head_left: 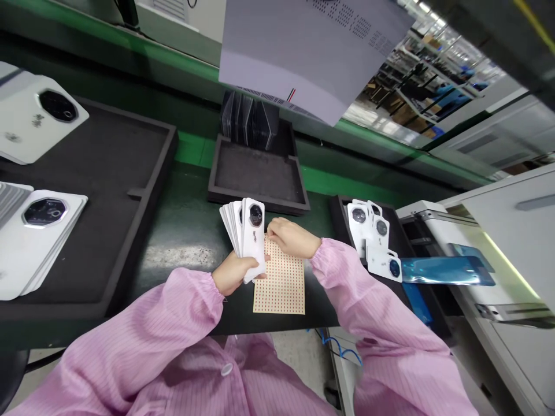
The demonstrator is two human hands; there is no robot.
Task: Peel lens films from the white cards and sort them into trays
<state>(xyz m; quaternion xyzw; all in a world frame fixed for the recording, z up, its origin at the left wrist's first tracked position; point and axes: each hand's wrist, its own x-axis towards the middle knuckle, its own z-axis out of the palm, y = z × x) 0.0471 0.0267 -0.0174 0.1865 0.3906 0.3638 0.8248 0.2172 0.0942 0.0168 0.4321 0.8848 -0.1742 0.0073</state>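
Note:
My left hand [234,273] grips a fanned stack of white phone back covers [253,245], each with a dark oval camera window near its top. Beneath and to the right of the stack lies a yellowish sheet [280,286] printed with rows of tiny red and green dots. My right hand [291,237] is at the upper edge of that sheet, just right of the covers. Its thumb and fingers are pinched together; whatever may be between the fingertips is too small to make out.
A dark tray [260,173] ahead holds a row of thin dark plates [249,121]. On the left a large tray [99,248] carries stacks of white covers [39,231]. At right, more covers [368,231] and blue film strips [446,270] lie beside a lit machine [498,260]. A grey panel [307,58] overhangs.

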